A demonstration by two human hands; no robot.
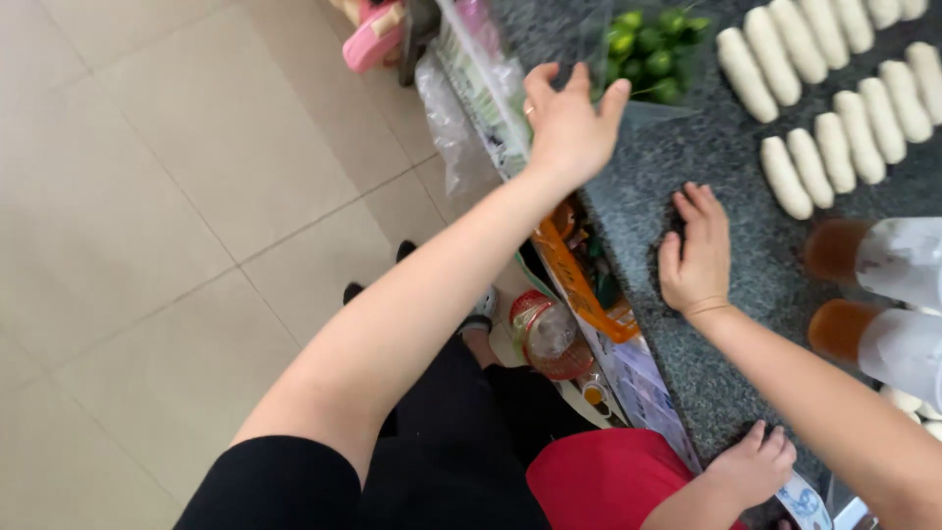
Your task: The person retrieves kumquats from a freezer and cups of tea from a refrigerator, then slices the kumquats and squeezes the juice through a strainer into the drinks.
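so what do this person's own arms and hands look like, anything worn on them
Both forearms are bare. The left arm has a short black sleeve ending above the elbow, and the left hand wears a thin ring on one finger. The right hand shows no jewellery, and no sleeve is in view on that arm.

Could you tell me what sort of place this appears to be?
Probably a home kitchen or small food-preparation spot: rows of pale shaped dough pieces lie on a dark speckled stone counter, beside a clear plastic bag of small green limes.

Large pale beige floor tiles (147, 196) with thin grout lines fill the left side (evenly lit, no hard shadows). A dark speckled granite counter (726, 255) runs along the right, its edge slanting across the view.
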